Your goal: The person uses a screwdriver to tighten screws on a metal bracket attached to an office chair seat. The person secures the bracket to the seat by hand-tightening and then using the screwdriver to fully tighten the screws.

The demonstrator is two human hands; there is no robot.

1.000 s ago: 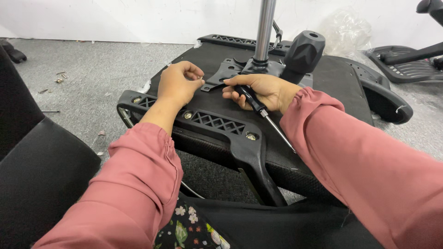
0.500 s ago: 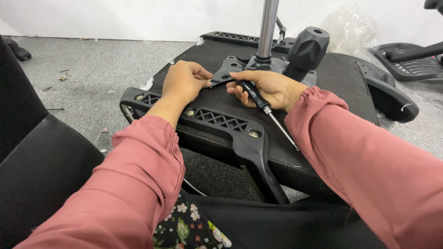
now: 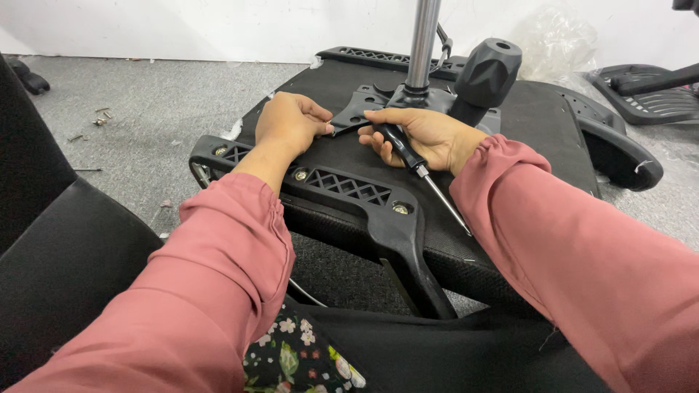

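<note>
On grey floor (image 3: 145,124), upturned black chair seat (image 3: 539,124) with black plastic armrest bracket (image 3: 342,189). Left hand (image 3: 287,124) curled, fingertips pinching flat black metal plate (image 3: 357,109). Right hand (image 3: 429,137) closed around black-handled screwdriver (image 3: 408,156), tip pointing back toward pink sleeve (image 3: 582,247).

We see loose screws (image 3: 100,116) on the grey carpet floor (image 3: 145,116) at ten o'clock. At one o'clock lies crumpled clear plastic wrap (image 3: 557,40), and at two o'clock a black chair base (image 3: 648,98).
</note>
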